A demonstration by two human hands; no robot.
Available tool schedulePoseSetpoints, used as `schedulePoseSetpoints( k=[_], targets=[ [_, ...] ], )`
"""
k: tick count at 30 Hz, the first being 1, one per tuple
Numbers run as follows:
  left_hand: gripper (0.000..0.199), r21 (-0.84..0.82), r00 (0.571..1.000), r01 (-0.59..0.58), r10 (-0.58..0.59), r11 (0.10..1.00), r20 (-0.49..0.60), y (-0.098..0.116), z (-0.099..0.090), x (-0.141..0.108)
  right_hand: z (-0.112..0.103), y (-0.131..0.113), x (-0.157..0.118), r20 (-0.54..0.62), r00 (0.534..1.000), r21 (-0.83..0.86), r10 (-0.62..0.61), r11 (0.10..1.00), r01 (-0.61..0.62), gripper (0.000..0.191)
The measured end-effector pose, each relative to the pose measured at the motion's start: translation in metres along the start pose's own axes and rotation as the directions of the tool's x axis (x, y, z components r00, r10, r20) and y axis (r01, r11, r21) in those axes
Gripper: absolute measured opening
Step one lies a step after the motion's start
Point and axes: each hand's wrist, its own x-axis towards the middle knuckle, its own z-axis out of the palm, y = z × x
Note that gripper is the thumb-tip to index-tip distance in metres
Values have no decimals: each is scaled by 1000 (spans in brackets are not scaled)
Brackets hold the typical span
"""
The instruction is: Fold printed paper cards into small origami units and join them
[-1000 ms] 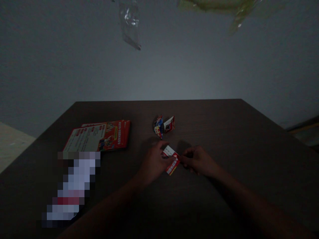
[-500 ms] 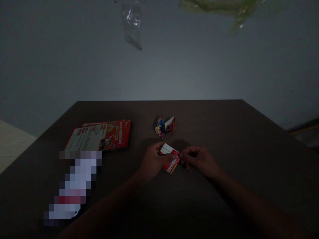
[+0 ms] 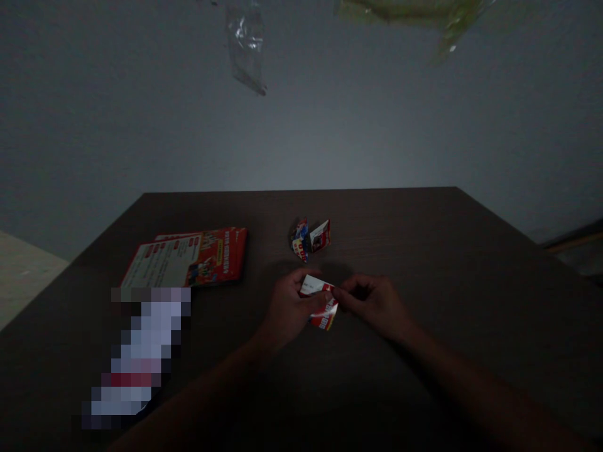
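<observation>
Between my two hands is a small red and white printed paper piece point(image 3: 325, 318), with pale lettering on its red part. My left hand point(image 3: 293, 306) is closed on it, the thumb lying across its face and the fingers behind. My right hand point(image 3: 374, 304) pinches its upper right edge between thumb and forefinger. Just beyond the hands stand two folded printed pieces, a blue, red and yellow one point(image 3: 299, 240) and a white and red one point(image 3: 320, 236), close beside each other on the dark table point(image 3: 400, 232).
To the left lie several stacked red and white printed sheets or booklets point(image 3: 219, 257). Nearer to me is a bright, pixelated long object point(image 3: 146, 345), close to my left forearm. A pale wall point(image 3: 377, 125) rises behind the table, with a clear plastic bag point(image 3: 247, 47) on it.
The paper piece has turned slightly in my hands, and its red part looks more bent and shiny. My right fingers have shifted a little left along its edge.
</observation>
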Motion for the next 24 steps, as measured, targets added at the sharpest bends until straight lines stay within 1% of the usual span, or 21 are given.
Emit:
schedulePoseSetpoints(
  k=[3, 5, 7, 10, 14, 16, 17, 19, 21, 22, 23, 24],
  targets=[
    [41, -15, 1000, 14, -14, 1000, -8, 0, -1, 1, -2, 2, 4, 112, 988, 211, 110, 969, -132, 29],
    [44, -29, 1000, 17, -18, 999, -6, -2, -1, 2, -3, 3, 5, 150, 978, 287, 143, 941, -182, 31],
    [44, -54, 1000, 26, -25, 998, 18, -4, -2, 3, -4, 3, 6, 150, 975, 319, 164, 925, -205, 31],
    [37, -88, 995, 67, -59, 994, 85, -4, -2, 4, -5, 4, 6, 114, 978, 325, 176, 923, -204, 30],
    [33, -94, 994, 82, -74, 992, 84, 0, -1, 1, -5, 6, 6, 112, 982, 309, 150, 934, -178, 30],
    [30, -79, 994, 77, -71, 994, 80, 2, 0, 0, -4, 6, 5, 123, 984, 290, 127, 944, -158, 29],
    [28, -70, 994, 79, -74, 994, 75, 3, 1, -1, -3, 5, 4, 109, 987, 268, 116, 953, -141, 29],
    [24, -53, 995, 81, -77, 995, 63, 4, 3, -2, -1, 2, 1, 41, 997, 182, 68, 981, -75, 26],
    [22, -44, 996, 73, -70, 996, 56, 3, 4, -2, 1, 0, -3, -41, 998, 38, -44, 998, 46, 21],
    [22, -40, 996, 65, -63, 997, 57, 3, 4, -2, 2, -1, -4, -52, 993, -38, -103, 994, 101, 20],
    [22, -37, 997, 56, -54, 998, 59, 2, 4, -2, 2, -2, -5, -57, 988, -85, -141, 987, 136, 19],
    [22, -35, 997, 48, -46, 998, 58, 2, 4, -2, 2, -2, -6, -61, 987, -97, -149, 985, 143, 18]
  ],
)
